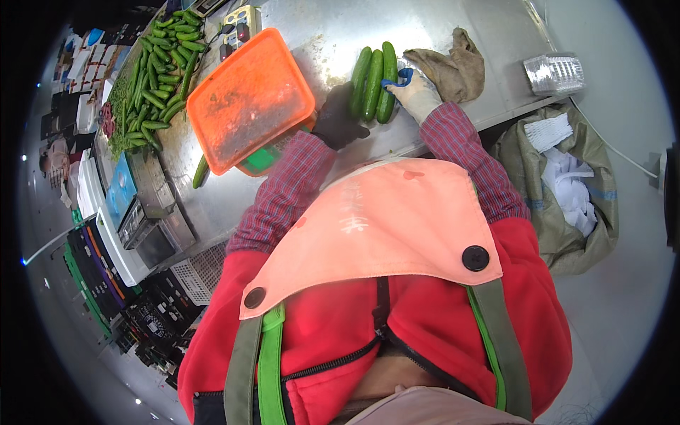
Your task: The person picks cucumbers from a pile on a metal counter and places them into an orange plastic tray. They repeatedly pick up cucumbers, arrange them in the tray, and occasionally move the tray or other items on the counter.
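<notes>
Three green cucumbers (374, 85) lie side by side on the metal table in front of me. My left hand (341, 118), in a dark glove, is at the left side of the row, thumb spread from the fingers. On the other side, my right hand (417, 94) wears a pale glove with blue fingertips. Its fingertips touch the rightmost cucumber (388, 85); whether they grip it is unclear. A crumpled brown cloth (461, 69) lies just beyond the right hand.
Left of my hands, a soiled orange tray (252, 101) rests over a green-and-orange container (260, 161). Many cucumbers (159, 74) are piled farther left, near a power strip (239, 29) and scale-like equipment (146, 228). Clear plastic trays (554, 74) and an open woven sack (558, 186) are at right.
</notes>
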The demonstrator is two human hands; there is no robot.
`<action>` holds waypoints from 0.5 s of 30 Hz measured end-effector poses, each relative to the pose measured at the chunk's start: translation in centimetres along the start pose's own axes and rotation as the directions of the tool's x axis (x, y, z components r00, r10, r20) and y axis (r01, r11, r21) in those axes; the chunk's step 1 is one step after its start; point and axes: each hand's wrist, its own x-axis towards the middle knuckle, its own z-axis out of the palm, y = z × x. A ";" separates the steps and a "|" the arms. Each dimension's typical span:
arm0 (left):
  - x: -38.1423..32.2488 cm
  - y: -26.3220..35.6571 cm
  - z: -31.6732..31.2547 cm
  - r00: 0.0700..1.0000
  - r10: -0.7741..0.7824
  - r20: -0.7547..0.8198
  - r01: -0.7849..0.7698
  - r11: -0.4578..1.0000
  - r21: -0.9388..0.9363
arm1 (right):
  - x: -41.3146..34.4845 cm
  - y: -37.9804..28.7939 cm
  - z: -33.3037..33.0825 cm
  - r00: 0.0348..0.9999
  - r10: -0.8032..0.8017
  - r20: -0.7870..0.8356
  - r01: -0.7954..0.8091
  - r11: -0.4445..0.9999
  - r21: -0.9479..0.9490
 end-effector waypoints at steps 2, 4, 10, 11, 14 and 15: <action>-0.5 -0.3 0.6 0.982 0.081 -0.170 -0.039 0.971 0.237 | -0.3 -0.8 -0.7 0.999 0.035 0.039 -0.033 0.998 -0.056; -0.2 -1.0 0.7 0.984 0.065 -0.168 -0.018 0.962 0.271 | -0.4 -1.2 -1.1 0.996 0.031 0.079 -0.027 0.998 -0.062; -0.1 -2.1 0.5 0.997 0.032 -0.075 -0.020 0.988 0.152 | 0.2 -0.3 -1.3 0.983 0.020 0.182 -0.029 0.998 0.047; -0.3 -2.0 0.6 0.997 0.027 -0.073 -0.021 0.996 0.091 | 0.3 -0.2 -1.3 0.981 0.031 0.194 -0.038 0.999 0.029; -0.6 -2.0 1.4 0.996 -0.042 -0.077 0.029 0.987 -0.160 | 0.1 0.0 -1.3 0.985 0.009 0.172 -0.009 1.000 -0.002; -0.7 -2.0 1.9 0.992 -0.101 -0.078 0.075 0.955 -0.285 | -0.1 -0.1 -1.2 0.988 -0.008 0.156 0.010 1.000 -0.009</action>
